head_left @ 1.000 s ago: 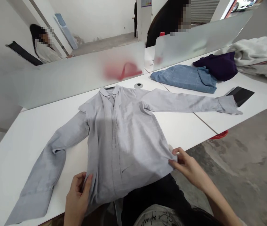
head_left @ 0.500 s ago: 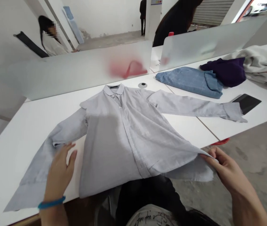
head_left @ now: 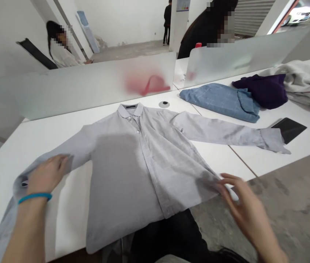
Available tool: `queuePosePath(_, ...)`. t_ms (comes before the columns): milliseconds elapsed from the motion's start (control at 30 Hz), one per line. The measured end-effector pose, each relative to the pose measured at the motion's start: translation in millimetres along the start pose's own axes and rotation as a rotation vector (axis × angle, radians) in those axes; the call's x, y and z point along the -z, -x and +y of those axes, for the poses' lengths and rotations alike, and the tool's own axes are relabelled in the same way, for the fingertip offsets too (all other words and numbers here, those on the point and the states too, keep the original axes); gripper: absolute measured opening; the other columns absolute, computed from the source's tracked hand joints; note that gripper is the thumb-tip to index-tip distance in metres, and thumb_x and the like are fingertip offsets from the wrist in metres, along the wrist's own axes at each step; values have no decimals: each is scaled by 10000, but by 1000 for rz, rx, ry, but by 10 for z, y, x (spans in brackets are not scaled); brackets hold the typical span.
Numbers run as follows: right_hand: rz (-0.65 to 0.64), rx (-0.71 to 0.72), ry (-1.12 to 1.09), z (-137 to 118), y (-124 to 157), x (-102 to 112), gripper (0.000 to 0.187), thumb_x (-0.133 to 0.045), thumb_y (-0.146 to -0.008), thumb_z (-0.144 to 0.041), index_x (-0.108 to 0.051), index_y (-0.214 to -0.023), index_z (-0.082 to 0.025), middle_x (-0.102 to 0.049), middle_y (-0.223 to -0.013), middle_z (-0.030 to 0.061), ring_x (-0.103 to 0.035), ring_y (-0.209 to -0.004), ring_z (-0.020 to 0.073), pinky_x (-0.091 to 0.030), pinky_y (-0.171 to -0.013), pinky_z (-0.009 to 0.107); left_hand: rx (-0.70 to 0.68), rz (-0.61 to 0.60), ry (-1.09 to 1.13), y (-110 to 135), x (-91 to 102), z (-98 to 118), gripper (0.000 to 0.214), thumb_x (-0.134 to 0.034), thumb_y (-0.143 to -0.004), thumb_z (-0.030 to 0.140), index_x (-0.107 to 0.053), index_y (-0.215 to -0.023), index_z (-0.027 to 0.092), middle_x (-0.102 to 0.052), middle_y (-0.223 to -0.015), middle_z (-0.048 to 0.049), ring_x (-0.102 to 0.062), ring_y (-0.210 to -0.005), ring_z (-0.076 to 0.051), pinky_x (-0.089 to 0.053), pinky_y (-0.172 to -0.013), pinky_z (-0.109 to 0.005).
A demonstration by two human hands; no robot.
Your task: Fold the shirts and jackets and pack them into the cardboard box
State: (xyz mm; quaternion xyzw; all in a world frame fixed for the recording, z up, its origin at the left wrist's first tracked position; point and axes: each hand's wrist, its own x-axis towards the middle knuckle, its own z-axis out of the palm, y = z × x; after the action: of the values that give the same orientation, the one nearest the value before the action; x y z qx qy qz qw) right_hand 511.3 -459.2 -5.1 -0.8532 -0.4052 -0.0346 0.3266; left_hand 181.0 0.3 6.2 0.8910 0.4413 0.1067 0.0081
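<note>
A pale grey button-up shirt (head_left: 133,171) lies front up on the white table (head_left: 220,164), collar pointing away from me. My left hand (head_left: 47,174), with a blue wristband, lies over the shirt's sleeve (head_left: 14,215) at the left and seems to hold it, with the cloth bunched under the fingers. The cuff of that sleeve is hidden. My right hand (head_left: 242,208) is blurred, its fingers apart, right at the shirt's lower right hem (head_left: 212,182). The other sleeve (head_left: 220,133) stretches out flat to the right.
Beyond the shirt stand a frosted divider (head_left: 89,87), a folded blue checked shirt (head_left: 220,102), a dark purple garment (head_left: 261,91), a pale grey cloth pile (head_left: 305,78) and a black tablet (head_left: 289,129). Other people stand behind the divider. Concrete floor lies at the lower right.
My right hand has let go of the hem, which now lies flat. My left hand has moved left and up onto the sleeve.
</note>
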Motion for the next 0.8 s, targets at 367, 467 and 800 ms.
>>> queuePosePath(367,-584,600,-45,-1026,-326,-1303,597,-541,-884,-451,-378,-1403,-204,-177,-1538,177,-88,-1421,350,-201,-1093,626,-453,-182,-149,-1741,-412,2074,434,-233,-920,178,-509,-1251,125,-579,-1266,-108,-515,-1157,-229,-401,-954,-342)
queuePosePath(467,-632,571,-68,-964,-310,-1327,615,-534,-895,-401,-315,-1443,-225,-157,-1542,165,-75,-1422,334,-199,-1102,604,-507,-308,-320,-2011,-444,2021,415,-337,-862,122,-544,-1221,123,-595,-1226,-144,-492,-1164,-277,-398,-927,-378)
queuePosePath(800,-589,606,-109,-929,-334,-1406,566,-516,-893,-412,-382,-1409,-223,-242,-1510,171,-214,-1393,349,-281,-1070,597,-533,-448,-404,-2282,-453,1970,356,-488,-847,229,-538,-1198,189,-583,-1178,-136,-529,-1103,-270,-432,-843,-338)
